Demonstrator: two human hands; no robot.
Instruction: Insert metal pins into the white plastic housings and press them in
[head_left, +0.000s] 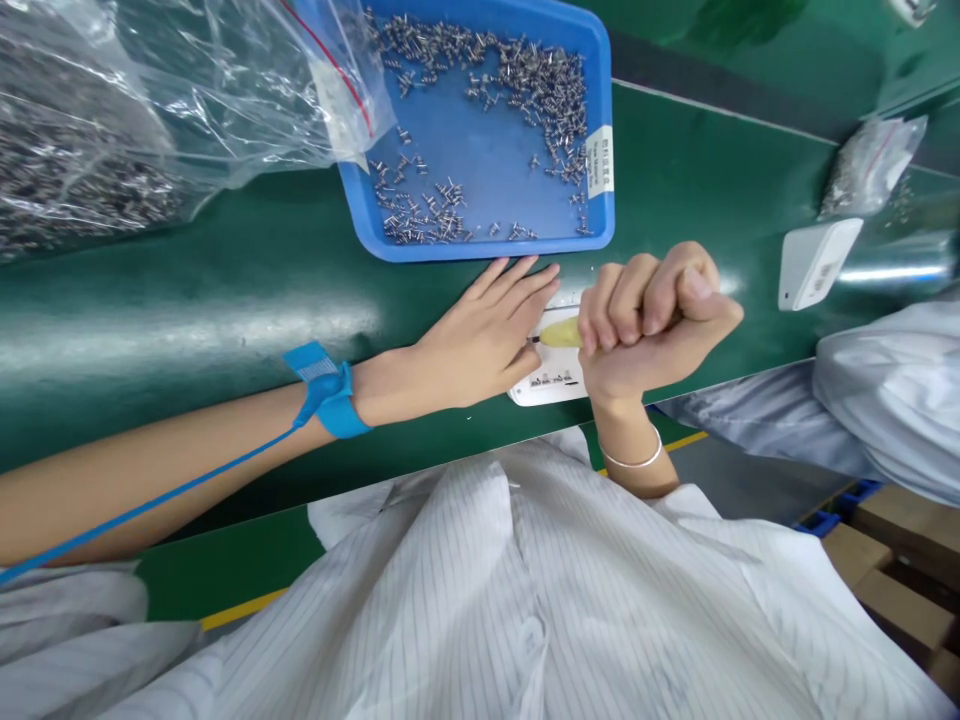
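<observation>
My right hand (649,320) is wrapped in a fist around the yellow handle of a screwdriver (561,333). The screwdriver's short dark shaft points left, toward the gap between my left thumb and forefinger. My left hand (472,345) lies with fingers stretched out over the left part of a flat white plastic case (555,392), touching it. Dark printed marks show on the case's near part; much of the rest is hidden beneath both hands. Whether a screw sits at the screwdriver's tip cannot be made out.
A blue tray (480,250) of small screws stands just beyond my hands. At upper left lies a big clear bag (247,110) of screws. To the right are another white case (817,262) and a small bag (870,170). A blue wrist strap's cord (187,487) trails left.
</observation>
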